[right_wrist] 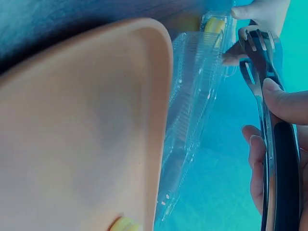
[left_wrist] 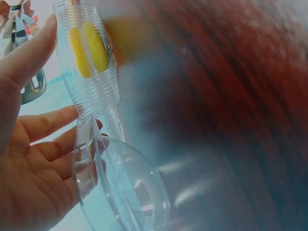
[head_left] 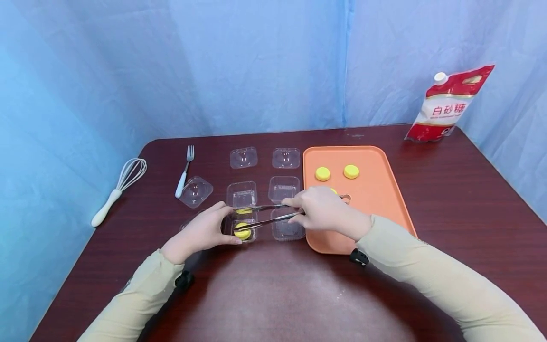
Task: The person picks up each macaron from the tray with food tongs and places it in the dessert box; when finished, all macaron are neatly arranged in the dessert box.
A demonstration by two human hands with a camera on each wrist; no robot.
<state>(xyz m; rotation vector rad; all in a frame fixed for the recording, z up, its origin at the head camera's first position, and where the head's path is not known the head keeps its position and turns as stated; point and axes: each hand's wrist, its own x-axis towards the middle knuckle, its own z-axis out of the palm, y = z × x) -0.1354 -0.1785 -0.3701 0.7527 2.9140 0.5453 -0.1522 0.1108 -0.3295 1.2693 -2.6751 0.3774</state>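
My left hand (head_left: 202, 232) grips a clear plastic box (left_wrist: 91, 96) by its edge, the thumb in front and fingers behind. Inside the box sits a round yellow macaron (head_left: 242, 232); another yellow patch (head_left: 244, 211) shows behind it, partly covered by metal tongs (head_left: 265, 223). Below the left fingers hangs the box's domed clear lid (left_wrist: 139, 187). My right hand (head_left: 326, 211) holds the tongs by their dark handles, thumb on one side and fingers on the other. Their slotted tips are spread apart over the box, one overlapping the yellow macaron in the head view.
An orange tray (head_left: 372, 209) with several yellow macarons (head_left: 351, 171) lies on the right. More clear boxes (head_left: 284, 189) and lids (head_left: 243, 157) stand behind. A fork (head_left: 184, 173) and whisk (head_left: 119, 190) lie left; a red-and-white sugar pouch (head_left: 448, 107) stands at back right.
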